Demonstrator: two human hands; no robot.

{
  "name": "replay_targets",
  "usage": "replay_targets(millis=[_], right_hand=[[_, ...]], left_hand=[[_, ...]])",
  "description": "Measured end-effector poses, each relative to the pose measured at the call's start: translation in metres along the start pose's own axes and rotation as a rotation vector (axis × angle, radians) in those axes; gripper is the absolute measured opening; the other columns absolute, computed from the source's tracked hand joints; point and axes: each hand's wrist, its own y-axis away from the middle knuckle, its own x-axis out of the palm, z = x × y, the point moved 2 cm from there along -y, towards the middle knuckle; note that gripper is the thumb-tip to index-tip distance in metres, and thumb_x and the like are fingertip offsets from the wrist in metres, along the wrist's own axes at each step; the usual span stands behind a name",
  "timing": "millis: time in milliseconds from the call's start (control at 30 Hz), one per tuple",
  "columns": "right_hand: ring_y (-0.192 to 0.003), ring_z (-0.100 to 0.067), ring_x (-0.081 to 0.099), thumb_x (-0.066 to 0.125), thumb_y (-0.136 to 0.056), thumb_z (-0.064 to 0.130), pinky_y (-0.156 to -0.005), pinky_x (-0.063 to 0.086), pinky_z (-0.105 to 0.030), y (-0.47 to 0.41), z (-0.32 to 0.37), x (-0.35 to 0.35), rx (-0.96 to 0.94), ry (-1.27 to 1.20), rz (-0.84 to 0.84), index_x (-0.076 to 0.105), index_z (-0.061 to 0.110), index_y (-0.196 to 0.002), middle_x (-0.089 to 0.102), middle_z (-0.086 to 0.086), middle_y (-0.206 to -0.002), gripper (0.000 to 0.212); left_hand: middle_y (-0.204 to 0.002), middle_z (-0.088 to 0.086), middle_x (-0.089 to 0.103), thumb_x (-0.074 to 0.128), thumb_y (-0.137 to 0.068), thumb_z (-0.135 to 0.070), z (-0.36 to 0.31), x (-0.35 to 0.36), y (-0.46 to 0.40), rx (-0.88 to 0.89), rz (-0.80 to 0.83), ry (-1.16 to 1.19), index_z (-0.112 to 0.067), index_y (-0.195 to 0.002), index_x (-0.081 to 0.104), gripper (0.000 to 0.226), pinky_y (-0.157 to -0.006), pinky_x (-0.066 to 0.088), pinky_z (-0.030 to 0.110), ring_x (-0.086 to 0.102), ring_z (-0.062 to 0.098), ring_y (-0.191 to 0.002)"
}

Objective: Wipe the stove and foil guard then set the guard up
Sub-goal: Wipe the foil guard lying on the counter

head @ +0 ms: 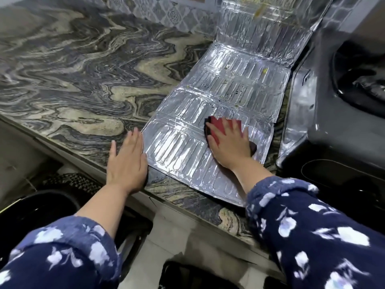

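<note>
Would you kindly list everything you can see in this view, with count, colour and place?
foil guard: one, silver, unfolded; near panels flat on the counter, far panels rising against the wall
scrub sponge: one, red with a dark layer, on the guard under the right hand
countertop: one, grey and beige swirled stone, left and centre
stove: one, black, right of the guard
wall tiles: patterned grey, behind the counter
bucket: one, dark, on the floor lower left
left hand: flat at the guard's left edge
right hand: pressing the sponge
sleeves: two, navy with white flowers
</note>
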Motion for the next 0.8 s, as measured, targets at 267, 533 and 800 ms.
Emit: replay_targets(millis=[267,533,800], right_hand=[[-0.148,-0.027,-0.010,0.013,-0.097,0.056,-0.117,-0.007,-0.054,0.016,0.057,0.005,-0.274,-0.010,0.004,0.014,0.051,-0.145,-0.006,0.002,-0.162,0.049],[-0.148,-0.023,-0.011,0.014,-0.095,0.061,-0.115,-0.014,-0.055,0.025,0.005,-0.004,-0.230,-0.004,-0.008,0.013,0.054,-0.145,-0.008,-0.002,-0.162,0.050],[-0.149,-0.017,-0.007,0.007,-0.081,0.066,-0.118,-0.013,-0.044,0.022,0.006,-0.016,-0.193,-0.027,-0.019,0.018,0.049,-0.146,-0.002,0.005,-0.162,0.068]], left_hand=[[-0.160,0.000,0.003,0.017,-0.092,-0.031,0.002,0.001,0.001,0.021,0.008,0.013,-0.011,-0.151,0.010,0.063,-0.117,-0.002,0.046,0.003,0.013,-0.147],[-0.160,-0.001,-0.006,0.007,-0.086,-0.036,0.001,-0.007,0.001,0.030,0.094,0.025,-0.012,-0.151,0.001,0.070,-0.117,-0.006,0.044,-0.005,0.011,-0.147],[-0.159,-0.001,0.009,0.023,-0.094,-0.041,-0.007,-0.040,-0.086,0.216,0.004,0.152,-0.014,-0.151,0.012,0.064,-0.118,-0.001,0.044,0.006,0.013,-0.147]])
